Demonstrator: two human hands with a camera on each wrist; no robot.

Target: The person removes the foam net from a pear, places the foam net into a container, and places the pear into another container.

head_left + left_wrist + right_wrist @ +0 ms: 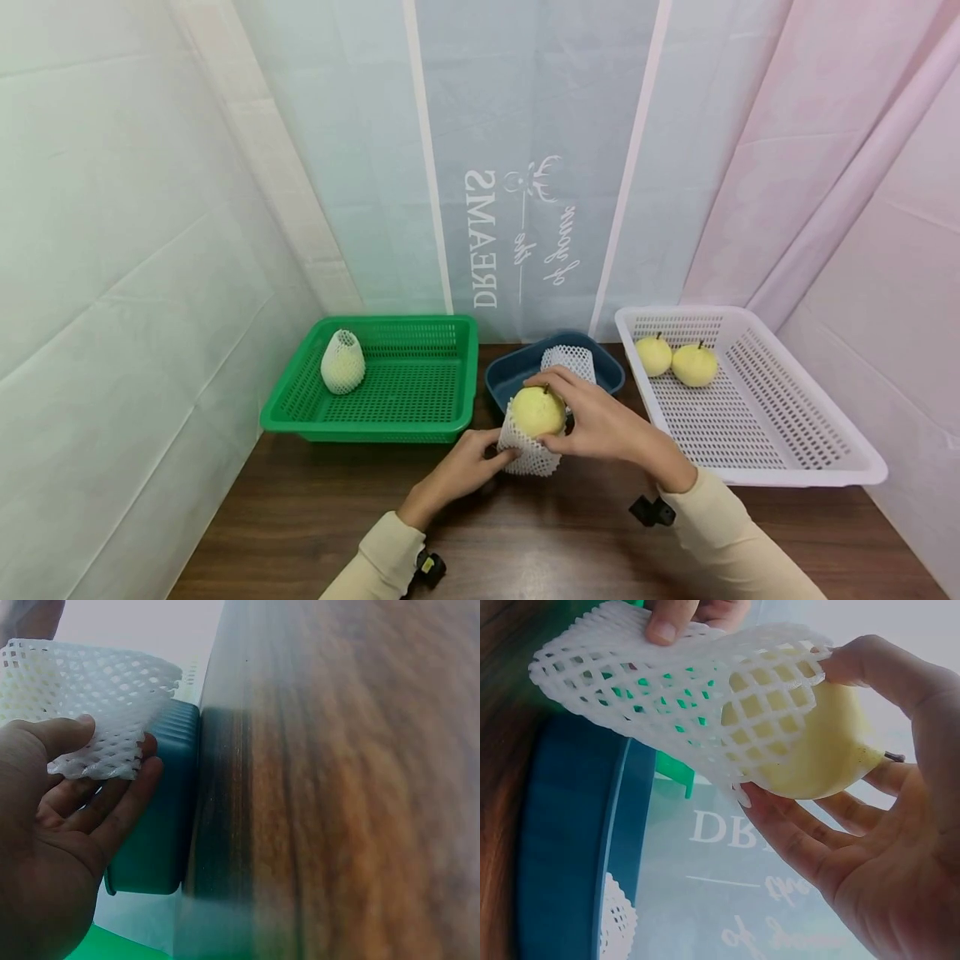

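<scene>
A yellow pear (538, 411) sits partly inside a white foam net sleeve (529, 454), its stem end bare. My right hand (600, 421) grips the pear from the right, thumb and fingers on either side, touching the sleeve's rim, as the right wrist view shows. My left hand (467, 463) pinches the lower part of the sleeve between thumb and fingers. In the left wrist view the lower end of the net (112, 754) hangs free of fruit. Both hands are above the table, in front of a dark blue basin (510, 372) holding another foam net (570, 362).
On the left, a green basket (390, 429) holds one pear in a foam net (343, 364). At the right stands a white basket (787, 475) with two bare pears, one (694, 365) beside the other (654, 356). A printed curtain (525, 100) hangs behind the wooden table (315, 517).
</scene>
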